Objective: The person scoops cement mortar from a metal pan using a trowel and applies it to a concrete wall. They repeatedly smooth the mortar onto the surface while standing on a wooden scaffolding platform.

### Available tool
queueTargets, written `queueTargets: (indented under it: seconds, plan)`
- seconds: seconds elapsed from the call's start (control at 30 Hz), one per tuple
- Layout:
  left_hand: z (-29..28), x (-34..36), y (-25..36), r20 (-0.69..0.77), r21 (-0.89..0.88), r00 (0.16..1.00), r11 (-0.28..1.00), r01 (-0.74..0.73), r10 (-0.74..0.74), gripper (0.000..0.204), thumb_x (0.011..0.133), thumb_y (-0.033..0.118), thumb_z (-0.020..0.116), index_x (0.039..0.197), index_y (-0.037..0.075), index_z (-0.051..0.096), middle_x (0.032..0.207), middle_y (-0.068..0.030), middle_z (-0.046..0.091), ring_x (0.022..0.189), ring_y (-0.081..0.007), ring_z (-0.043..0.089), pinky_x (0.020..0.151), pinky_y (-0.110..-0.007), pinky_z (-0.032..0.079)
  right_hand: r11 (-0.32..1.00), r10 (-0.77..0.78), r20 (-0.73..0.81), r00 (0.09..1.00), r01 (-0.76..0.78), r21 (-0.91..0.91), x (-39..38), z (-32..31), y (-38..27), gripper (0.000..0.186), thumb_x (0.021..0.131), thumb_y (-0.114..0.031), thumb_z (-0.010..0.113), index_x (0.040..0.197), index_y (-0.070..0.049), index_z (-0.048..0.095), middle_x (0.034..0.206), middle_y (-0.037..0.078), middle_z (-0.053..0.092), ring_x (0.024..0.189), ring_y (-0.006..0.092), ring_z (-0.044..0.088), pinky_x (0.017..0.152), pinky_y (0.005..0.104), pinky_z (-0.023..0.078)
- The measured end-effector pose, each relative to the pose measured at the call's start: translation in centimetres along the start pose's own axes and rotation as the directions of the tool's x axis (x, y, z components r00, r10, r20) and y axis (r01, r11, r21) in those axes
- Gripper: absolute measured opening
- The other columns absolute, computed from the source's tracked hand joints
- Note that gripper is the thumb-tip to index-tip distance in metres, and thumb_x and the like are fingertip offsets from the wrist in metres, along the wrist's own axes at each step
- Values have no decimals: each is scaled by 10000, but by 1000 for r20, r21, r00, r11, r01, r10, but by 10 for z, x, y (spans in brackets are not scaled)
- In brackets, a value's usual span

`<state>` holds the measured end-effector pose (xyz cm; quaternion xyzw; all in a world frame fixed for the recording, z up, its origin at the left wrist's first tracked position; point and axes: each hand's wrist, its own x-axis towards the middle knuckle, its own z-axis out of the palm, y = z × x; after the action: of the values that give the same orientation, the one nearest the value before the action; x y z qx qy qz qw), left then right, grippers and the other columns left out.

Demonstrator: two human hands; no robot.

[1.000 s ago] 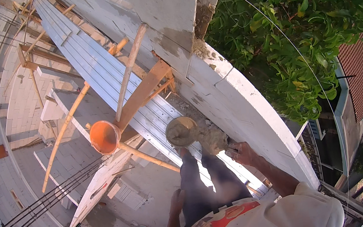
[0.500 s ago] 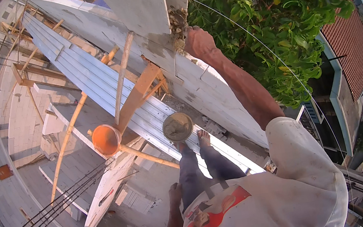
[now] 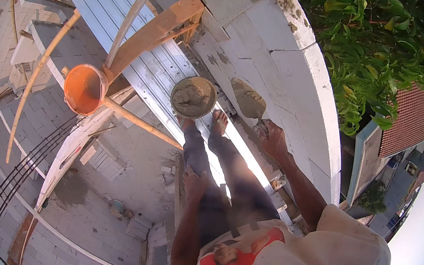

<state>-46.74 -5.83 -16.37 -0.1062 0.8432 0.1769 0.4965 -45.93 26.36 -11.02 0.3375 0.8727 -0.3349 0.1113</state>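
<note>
Near the right edge of the sheet point(image 3: 156, 80), just ahead of the feet point(image 3: 219, 122), stands a tub point(image 3: 210, 88) of mortar point(image 3: 192, 98). A misplaced step could, I judge, knock it over that edge or spill it underfoot, since the feet stand so near; whether they touch it I cannot tell. Mortar on the trowel point(image 3: 248, 98) could also slide off if the blade tipped, dropping into the gap between the sheet's right edge and the wall point(image 3: 292, 85). Leaning far toward the wall might cost balance on so narrow a walkway, with the floor point(image 3: 135, 168) lying below its left side.

The trowel reaches forward from the right hand point(image 3: 273, 140), which is clamped on its handle; the blade, smeared with mortar, shows right of the tub and in front of the wall. The left hand point(image 3: 196, 183) lies on the left leg point(image 3: 194, 151), well apart from the trowel; how far its fingers curl I cannot tell. The tub sits ahead of both hands, between their lines of reach.
</note>
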Motion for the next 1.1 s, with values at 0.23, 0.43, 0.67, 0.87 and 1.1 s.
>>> queueTargets:
  seconds: [0.23, 0.43, 0.67, 0.87, 1.1]
  plan:
    - [24, 42, 14, -221, 121, 975, 993, 11, 17, 640, 858, 358, 681, 1338, -18, 484, 1258, -233, 524, 1198, -428, 500, 1010, -513, 412, 761, 27, 437, 899, 265, -592, 166, 165, 29, 321, 852, -141, 622, 1133, 13, 623, 1029, 195, 669, 873, 343, 712, 743, 417, 587]
    - [22, 49, -5, -215, 9, 976, 1000, -22, 24, 584, 834, 328, 709, 1271, -15, 527, 1235, -210, 531, 1175, -416, 508, 995, -518, 411, 405, -295, 602, 742, 668, -625, 272, 299, 55, 114, 803, -173, 674, 851, -74, 704, 854, 94, 694, 804, 243, 726, 618, 372, 582]
    - [31, 52, -13, -209, -43, 977, 998, 38, -46, 556, 818, 254, 742, 1254, -14, 525, 1224, -216, 515, 1170, -413, 503, 998, -517, 408, 383, -393, 786, 477, 862, -331, 296, 334, 70, 77, 747, -191, 678, 757, -119, 701, 803, 65, 706, 814, 235, 718, 667, 372, 577]
    - [20, 59, -11, -191, -19, 982, 1000, -1, -3, 555, 811, 252, 748, 1252, -4, 529, 1214, -213, 517, 1158, -416, 508, 990, -512, 413, 550, -254, 846, 469, 790, -272, 297, 355, 120, 140, 828, -190, 614, 759, -86, 678, 774, 66, 680, 814, 225, 700, 690, 386, 558]
    - [17, 59, -12, -209, -20, 978, 999, 26, -29, 534, 811, 249, 747, 1238, 0, 545, 1206, -207, 529, 1148, -406, 520, 983, -505, 421, 827, -324, 787, 525, 561, -34, 287, 335, 122, 214, 911, -227, 571, 1025, -57, 633, 975, 114, 659, 927, 266, 655, 841, 370, 533]
